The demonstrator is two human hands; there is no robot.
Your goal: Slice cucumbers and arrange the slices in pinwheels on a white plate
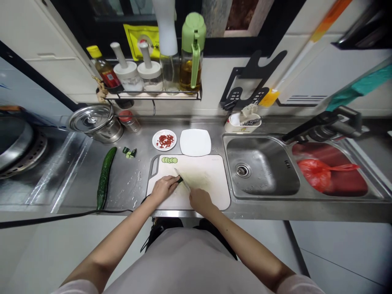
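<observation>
My left hand is closed around a short dark-green cucumber piece on the white cutting board. Most of that piece is hidden under the fingers. A kitchen knife is gripped in my right hand, its blade angled up and left beside the cucumber piece. Whether the edge touches the piece is too small to tell. Near the board's upper left, a row of overlapping cucumber slices lies flat. A whole cucumber and several small cucumber offcuts rest on the steel counter to the left.
Behind the board are a white plate and a small dish of chopped red bits. A double sink sits right, with a red plastic bag. A lidded steel pot stands left; bottles line a wall rack.
</observation>
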